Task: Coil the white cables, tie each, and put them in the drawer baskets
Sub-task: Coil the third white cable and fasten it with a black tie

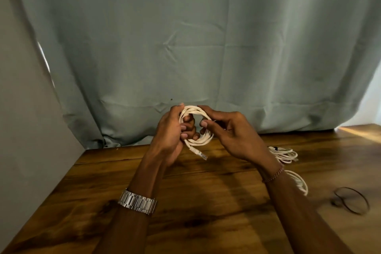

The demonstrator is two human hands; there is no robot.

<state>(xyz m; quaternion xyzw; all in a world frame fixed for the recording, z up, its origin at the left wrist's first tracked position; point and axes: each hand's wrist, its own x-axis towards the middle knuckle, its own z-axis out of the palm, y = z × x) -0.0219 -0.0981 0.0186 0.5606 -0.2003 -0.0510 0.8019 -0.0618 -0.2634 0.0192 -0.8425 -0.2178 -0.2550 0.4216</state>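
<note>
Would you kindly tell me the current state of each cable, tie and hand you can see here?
held white cable: coiled, lifted off the table, plug dangling, no tie visible
left hand: grips the coil
right hand: pinches the coil
far cable bundle: coiled, lying on the table
near cable: on the table, partly hidden
black band: lying loose, unused

Cable coils (285, 155), black band (352, 200) crowd right; tabletop (103, 181) left open.

Both my forearms reach forward, my left grip (172, 130) curled with fingers hooked inward, my right grip (233, 134) pinching thumb against fingertips.
</note>
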